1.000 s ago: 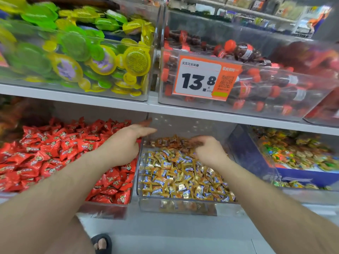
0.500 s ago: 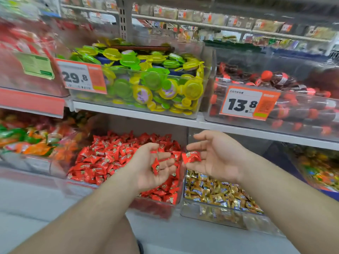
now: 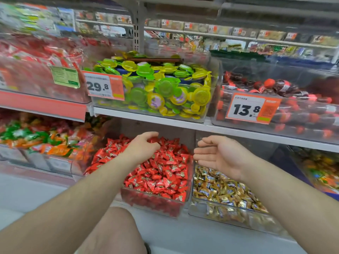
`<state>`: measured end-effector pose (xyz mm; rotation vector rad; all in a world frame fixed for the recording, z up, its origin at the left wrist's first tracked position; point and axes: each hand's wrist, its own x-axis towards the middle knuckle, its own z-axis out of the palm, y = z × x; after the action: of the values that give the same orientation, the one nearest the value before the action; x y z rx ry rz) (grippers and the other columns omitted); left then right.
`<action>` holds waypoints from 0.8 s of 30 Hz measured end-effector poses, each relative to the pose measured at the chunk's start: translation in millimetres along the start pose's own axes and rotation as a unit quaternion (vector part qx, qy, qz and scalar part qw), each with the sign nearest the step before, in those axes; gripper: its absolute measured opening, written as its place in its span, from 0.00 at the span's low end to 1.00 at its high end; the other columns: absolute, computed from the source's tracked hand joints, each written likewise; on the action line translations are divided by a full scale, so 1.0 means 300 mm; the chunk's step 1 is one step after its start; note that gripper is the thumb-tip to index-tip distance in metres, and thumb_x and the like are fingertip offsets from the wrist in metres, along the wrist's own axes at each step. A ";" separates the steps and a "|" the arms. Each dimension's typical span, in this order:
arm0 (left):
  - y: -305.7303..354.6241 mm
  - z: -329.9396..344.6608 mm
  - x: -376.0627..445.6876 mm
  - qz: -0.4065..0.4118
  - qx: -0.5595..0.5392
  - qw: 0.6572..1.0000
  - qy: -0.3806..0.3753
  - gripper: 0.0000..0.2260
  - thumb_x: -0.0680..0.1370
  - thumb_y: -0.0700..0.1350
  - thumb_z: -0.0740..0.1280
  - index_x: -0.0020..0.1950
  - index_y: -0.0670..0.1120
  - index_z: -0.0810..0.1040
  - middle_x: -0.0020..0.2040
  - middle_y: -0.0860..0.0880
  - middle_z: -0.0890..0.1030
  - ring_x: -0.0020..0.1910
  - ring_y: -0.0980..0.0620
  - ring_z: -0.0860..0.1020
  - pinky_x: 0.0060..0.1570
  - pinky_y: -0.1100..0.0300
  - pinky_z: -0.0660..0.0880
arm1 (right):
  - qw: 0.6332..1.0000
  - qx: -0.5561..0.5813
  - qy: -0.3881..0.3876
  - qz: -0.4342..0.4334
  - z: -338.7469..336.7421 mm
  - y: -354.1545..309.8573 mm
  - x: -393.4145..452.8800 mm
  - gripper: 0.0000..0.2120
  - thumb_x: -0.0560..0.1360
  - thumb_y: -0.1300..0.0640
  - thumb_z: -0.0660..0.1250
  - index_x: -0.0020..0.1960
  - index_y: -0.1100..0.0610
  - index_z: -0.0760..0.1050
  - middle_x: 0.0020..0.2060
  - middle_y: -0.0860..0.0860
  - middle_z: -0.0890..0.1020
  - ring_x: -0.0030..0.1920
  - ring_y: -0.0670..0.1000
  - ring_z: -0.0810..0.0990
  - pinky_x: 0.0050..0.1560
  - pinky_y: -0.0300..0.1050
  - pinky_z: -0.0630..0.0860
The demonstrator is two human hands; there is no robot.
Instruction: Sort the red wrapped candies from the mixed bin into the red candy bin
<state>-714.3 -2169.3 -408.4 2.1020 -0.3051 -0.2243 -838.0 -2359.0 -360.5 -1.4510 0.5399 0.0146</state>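
Observation:
The red candy bin (image 3: pixel 156 205) is a clear box on the lower shelf, heaped with red wrapped candies (image 3: pixel 165 169). My left hand (image 3: pixel 141 148) hovers palm down over the back of that heap with its fingers curled toward the candies. Its palm side is hidden, so whether it holds any is unclear. To the right stands the mixed bin (image 3: pixel 231 218), filled with gold wrapped candies (image 3: pixel 220 189). My right hand (image 3: pixel 220 156) floats above that bin's back left corner, palm turned sideways, fingers spread, with nothing in it.
The upper shelf edge (image 3: pixel 183 123) runs just above both hands. On it sit a bin of green and yellow jelly cups (image 3: pixel 157 88) and a bin of cola-bottle sweets (image 3: pixel 293 107). Bins of colourful candies (image 3: pixel 36 140) flank the left. My knee (image 3: pixel 113 233) is below.
My left hand, which held a red candy palm up, has turned palm down over the red heap. The red candy at my right hand's fingertips is gone, and that hand is now empty.

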 end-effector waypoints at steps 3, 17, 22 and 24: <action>0.011 0.051 -0.016 0.108 0.242 0.964 0.022 0.23 0.76 0.48 0.66 0.71 0.60 0.71 0.73 0.57 0.69 0.76 0.51 0.61 0.74 0.43 0.52 | 0.996 -0.072 0.043 -0.029 -0.108 0.025 -0.049 0.09 0.80 0.57 0.63 0.52 0.61 0.78 0.47 0.59 0.85 0.49 0.58 0.85 0.55 0.53 0.80; 0.062 0.517 -0.285 0.329 0.376 0.850 -0.166 0.11 0.77 0.43 0.62 0.58 0.53 0.77 0.57 0.54 0.79 0.59 0.49 0.76 0.54 0.55 0.73 | 0.677 -0.714 0.176 0.017 -0.560 0.329 -0.272 0.17 0.72 0.40 0.66 0.57 0.45 0.79 0.54 0.47 0.82 0.56 0.54 0.80 0.50 0.45 0.75; 0.093 0.517 -0.250 0.308 0.289 0.902 -0.090 0.11 0.75 0.41 0.67 0.53 0.55 0.82 0.53 0.56 0.80 0.56 0.51 0.77 0.51 0.58 0.73 | 0.672 -0.703 0.229 -0.046 -0.589 0.340 -0.220 0.03 0.75 0.55 0.64 0.46 0.50 0.77 0.47 0.51 0.82 0.50 0.58 0.80 0.43 0.47 0.74; 0.124 0.509 -0.203 0.308 0.252 0.916 -0.056 0.11 0.75 0.39 0.68 0.52 0.52 0.83 0.51 0.53 0.81 0.55 0.48 0.78 0.53 0.55 0.75 | 0.682 -0.677 0.260 -0.097 -0.613 0.321 -0.186 0.05 0.76 0.56 0.64 0.46 0.52 0.78 0.46 0.52 0.81 0.48 0.59 0.79 0.42 0.49 0.74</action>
<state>-819.7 -2293.0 -453.5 2.3675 -1.1741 0.1279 -981.3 -2500.9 -434.8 -3.0397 0.9021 -0.2226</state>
